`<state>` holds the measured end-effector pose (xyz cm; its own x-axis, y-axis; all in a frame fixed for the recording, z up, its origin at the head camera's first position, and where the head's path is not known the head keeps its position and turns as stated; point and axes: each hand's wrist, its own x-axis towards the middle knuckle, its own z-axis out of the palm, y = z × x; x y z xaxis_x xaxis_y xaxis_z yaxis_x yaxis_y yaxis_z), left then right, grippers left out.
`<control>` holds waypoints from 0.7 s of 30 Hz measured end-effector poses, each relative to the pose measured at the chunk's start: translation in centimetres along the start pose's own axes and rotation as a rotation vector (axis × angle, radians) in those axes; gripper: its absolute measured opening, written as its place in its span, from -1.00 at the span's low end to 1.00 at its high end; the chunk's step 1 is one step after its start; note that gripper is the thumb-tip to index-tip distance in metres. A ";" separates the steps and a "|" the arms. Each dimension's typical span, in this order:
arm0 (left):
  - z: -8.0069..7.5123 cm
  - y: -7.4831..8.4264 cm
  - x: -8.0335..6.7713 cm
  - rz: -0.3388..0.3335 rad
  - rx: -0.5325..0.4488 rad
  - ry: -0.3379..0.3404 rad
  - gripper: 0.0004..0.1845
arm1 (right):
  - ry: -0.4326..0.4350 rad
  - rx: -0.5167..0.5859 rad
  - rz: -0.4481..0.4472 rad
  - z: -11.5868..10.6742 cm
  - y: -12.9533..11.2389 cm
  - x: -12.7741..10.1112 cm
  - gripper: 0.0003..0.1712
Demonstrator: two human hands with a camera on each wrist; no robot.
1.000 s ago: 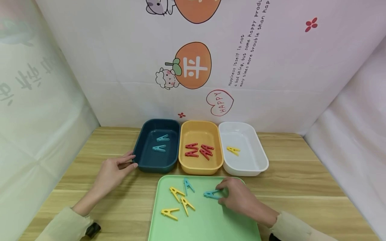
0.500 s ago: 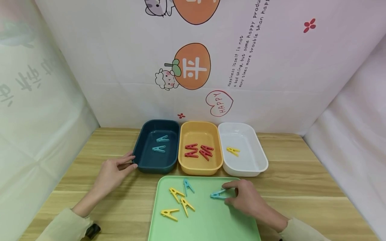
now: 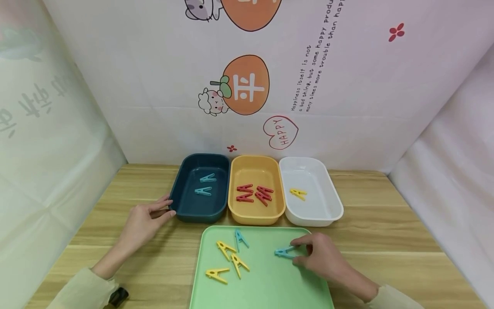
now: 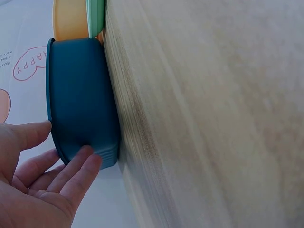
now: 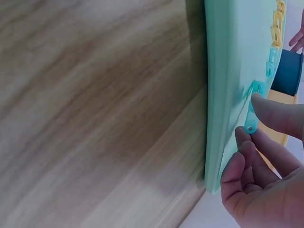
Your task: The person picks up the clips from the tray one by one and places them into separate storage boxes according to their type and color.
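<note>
In the head view, my right hand (image 3: 324,257) pinches a light blue clothespin (image 3: 284,252) by its spread legs, over the right part of the green tray (image 3: 262,292). The right wrist view shows the thumb and a fingertip on this clothespin (image 5: 252,111). My left hand (image 3: 143,225) touches the near left corner of the dark blue bin (image 3: 200,217) from outside, its fingers loosely extended. On the tray's left part lie another light blue clothespin (image 3: 240,239) and three yellow clothespins, one of them nearest the front (image 3: 218,274).
Beside the dark blue bin, which holds two light blue clothespins (image 3: 203,191), stand a yellow bin (image 3: 256,219) with several red clothespins (image 3: 245,197) and a white bin (image 3: 314,222) with one yellow clothespin (image 3: 298,194). A printed cloth (image 3: 347,128) hangs behind the wooden table (image 3: 386,240).
My right hand has moved to the right across the tray, bringing the light blue clothespin with it. The left hand has stayed at the dark blue bin.
</note>
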<state>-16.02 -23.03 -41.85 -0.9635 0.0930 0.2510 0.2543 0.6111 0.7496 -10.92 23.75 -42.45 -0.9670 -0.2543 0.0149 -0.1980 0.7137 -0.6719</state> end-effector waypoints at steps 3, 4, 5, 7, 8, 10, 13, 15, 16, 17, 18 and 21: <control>0.0 0.1 0.0 -0.003 0.000 0.001 -0.59 | 0.001 0.020 0.010 -0.3 0.1 0.0 -0.58; -0.1 0.1 0.0 -0.005 -0.001 0.001 -0.58 | 0.000 0.028 0.011 -0.4 0.2 0.0 -0.57; -0.1 0.1 0.0 -0.005 -0.001 0.001 -0.58 | -0.002 0.038 0.010 -0.5 0.3 0.0 -0.58; -0.1 0.1 0.0 -0.008 0.000 0.001 -0.58 | -0.005 0.050 0.008 -0.7 0.4 0.0 -0.58; -0.1 0.1 0.0 -0.008 0.001 0.001 -0.58 | -0.007 0.057 0.011 -0.8 0.5 0.0 -0.58; -0.1 0.1 0.0 -0.008 0.004 -0.002 -0.58 | -0.020 0.076 0.013 -1.0 0.6 0.0 -0.58; -0.1 0.0 0.1 -0.008 0.011 -0.004 -0.59 | -0.037 0.117 0.025 -1.3 0.7 0.0 -0.57; -0.1 0.0 0.0 -0.008 0.016 -0.006 -0.58 | -0.047 0.148 0.038 -1.5 0.7 -0.1 -0.56; -0.1 0.0 0.0 -0.009 0.016 -0.007 -0.58 | -0.050 0.162 0.050 -1.6 0.7 -0.1 -0.55; -0.1 0.0 0.0 -0.011 0.016 -0.007 -0.58 | -0.052 0.176 0.060 -1.8 0.7 -0.1 -0.55; -0.1 0.0 0.0 -0.013 0.016 -0.008 -0.58 | -0.052 0.186 0.069 -1.9 0.7 -0.1 -0.55; -0.1 0.0 0.0 -0.015 0.015 -0.008 -0.58 | -0.049 0.194 0.096 -2.3 0.5 -0.1 -0.54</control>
<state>-16.00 -23.05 -41.79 -0.9679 0.0897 0.2346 0.2382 0.6240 0.7442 -11.29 25.63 -41.08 -0.9701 -0.2259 -0.0892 -0.0659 0.5984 -0.7985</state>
